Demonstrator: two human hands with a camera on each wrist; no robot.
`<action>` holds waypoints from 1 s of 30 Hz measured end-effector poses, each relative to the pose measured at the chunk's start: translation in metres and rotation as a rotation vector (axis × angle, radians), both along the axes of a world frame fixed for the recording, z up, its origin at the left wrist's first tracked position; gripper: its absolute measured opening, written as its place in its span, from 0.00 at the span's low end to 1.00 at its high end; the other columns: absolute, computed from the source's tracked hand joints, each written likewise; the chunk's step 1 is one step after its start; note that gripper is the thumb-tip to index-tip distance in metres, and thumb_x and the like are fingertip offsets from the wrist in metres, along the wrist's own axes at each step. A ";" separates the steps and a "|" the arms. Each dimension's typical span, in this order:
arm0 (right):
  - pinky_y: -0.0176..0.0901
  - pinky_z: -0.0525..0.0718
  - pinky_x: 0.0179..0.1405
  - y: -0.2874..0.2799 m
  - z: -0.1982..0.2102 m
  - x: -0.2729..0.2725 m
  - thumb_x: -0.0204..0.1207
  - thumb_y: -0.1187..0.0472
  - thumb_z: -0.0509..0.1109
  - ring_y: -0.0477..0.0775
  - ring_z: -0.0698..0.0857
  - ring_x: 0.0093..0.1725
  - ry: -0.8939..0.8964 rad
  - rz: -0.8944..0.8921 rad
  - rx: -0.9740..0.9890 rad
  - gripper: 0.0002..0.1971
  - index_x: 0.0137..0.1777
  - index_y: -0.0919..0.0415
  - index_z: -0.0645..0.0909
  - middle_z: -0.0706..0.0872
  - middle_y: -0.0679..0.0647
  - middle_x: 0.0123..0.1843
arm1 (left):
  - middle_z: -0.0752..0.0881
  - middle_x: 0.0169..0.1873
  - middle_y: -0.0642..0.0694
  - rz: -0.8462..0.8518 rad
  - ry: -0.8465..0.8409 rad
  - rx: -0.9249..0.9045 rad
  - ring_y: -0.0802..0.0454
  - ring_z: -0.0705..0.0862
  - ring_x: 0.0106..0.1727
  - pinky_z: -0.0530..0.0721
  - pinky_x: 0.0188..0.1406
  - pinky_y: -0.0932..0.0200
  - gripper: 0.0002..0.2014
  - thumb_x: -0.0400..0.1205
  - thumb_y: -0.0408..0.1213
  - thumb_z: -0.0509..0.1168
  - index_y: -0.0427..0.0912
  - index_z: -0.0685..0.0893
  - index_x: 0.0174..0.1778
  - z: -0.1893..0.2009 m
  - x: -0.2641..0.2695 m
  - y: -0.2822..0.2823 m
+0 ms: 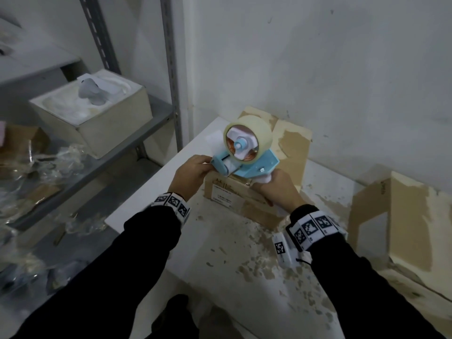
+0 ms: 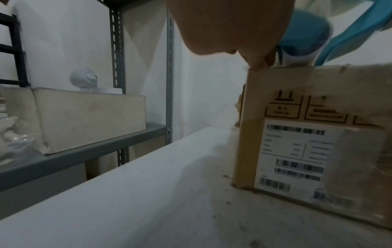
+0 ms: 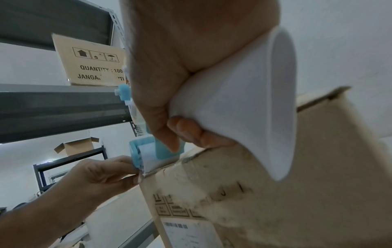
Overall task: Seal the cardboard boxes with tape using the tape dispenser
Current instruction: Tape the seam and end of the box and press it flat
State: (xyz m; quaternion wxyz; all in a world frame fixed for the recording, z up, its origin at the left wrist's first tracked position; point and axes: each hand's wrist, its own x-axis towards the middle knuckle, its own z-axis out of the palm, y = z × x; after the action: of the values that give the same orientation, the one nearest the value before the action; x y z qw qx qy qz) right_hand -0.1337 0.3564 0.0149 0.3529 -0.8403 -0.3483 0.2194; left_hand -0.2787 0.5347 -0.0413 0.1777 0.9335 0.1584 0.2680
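Note:
A tape dispenser (image 1: 247, 165) with a light-blue frame and a roll of pale tape (image 1: 256, 126) sits tilted on top of a brown cardboard box (image 1: 293, 148) on the white table. My right hand (image 1: 278, 187) grips its white handle (image 3: 244, 100). My left hand (image 1: 193, 172) pinches the tape end at the dispenser's front roller (image 3: 148, 156), right at the box's top near-left corner. In the left wrist view my fingertips (image 2: 256, 62) touch that corner of the box (image 2: 297, 104), which bears a white shipping label (image 2: 292, 156).
A second cardboard box (image 1: 403, 221) stands at the table's right. The table (image 1: 220, 265) is flecked with torn paper scraps. A grey metal shelf (image 1: 97, 162) on the left holds a beige box (image 1: 110, 133) and crumpled plastic wrap (image 1: 36, 167). A white wall is close behind.

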 end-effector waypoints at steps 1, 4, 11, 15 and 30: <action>0.43 0.74 0.29 0.000 -0.001 0.000 0.69 0.63 0.72 0.48 0.75 0.27 -0.008 -0.003 -0.001 0.06 0.41 0.67 0.82 0.82 0.55 0.31 | 0.90 0.47 0.40 0.008 -0.001 -0.047 0.44 0.87 0.49 0.82 0.52 0.58 0.20 0.75 0.41 0.54 0.39 0.90 0.46 0.000 -0.002 -0.003; 0.44 0.75 0.30 0.001 -0.003 0.002 0.69 0.63 0.71 0.48 0.74 0.25 -0.037 0.005 -0.028 0.06 0.33 0.62 0.79 0.79 0.52 0.26 | 0.91 0.48 0.42 0.047 0.009 -0.093 0.44 0.88 0.49 0.86 0.54 0.52 0.20 0.77 0.43 0.53 0.40 0.89 0.50 -0.001 -0.005 -0.009; 0.41 0.75 0.40 0.005 -0.003 0.003 0.74 0.59 0.68 0.58 0.83 0.43 -0.282 0.084 -0.182 0.08 0.49 0.63 0.83 0.87 0.60 0.45 | 0.87 0.54 0.42 0.110 0.077 -0.122 0.44 0.84 0.55 0.80 0.54 0.57 0.16 0.81 0.44 0.59 0.38 0.87 0.54 -0.015 -0.002 -0.005; 0.42 0.75 0.38 0.000 0.010 0.005 0.71 0.63 0.69 0.58 0.81 0.40 -0.326 0.128 -0.191 0.07 0.45 0.66 0.82 0.82 0.58 0.40 | 0.86 0.54 0.44 0.099 0.073 -0.128 0.49 0.81 0.55 0.78 0.52 0.59 0.21 0.80 0.49 0.54 0.39 0.86 0.52 -0.021 0.003 0.000; 0.43 0.72 0.26 -0.103 0.018 0.036 0.68 0.68 0.71 0.48 0.72 0.17 -0.062 -0.172 -0.075 0.17 0.23 0.58 0.70 0.74 0.48 0.14 | 0.87 0.52 0.37 -0.044 -0.078 -0.102 0.56 0.79 0.55 0.65 0.62 0.85 0.09 0.77 0.24 0.68 0.29 0.88 0.51 -0.014 0.025 0.005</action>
State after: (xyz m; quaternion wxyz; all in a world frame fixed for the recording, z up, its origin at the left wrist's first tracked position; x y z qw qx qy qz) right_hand -0.0976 0.2538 0.0331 0.3276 -0.8862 -0.2770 0.1748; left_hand -0.2540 0.5393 -0.0551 0.2372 0.9154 0.1442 0.2916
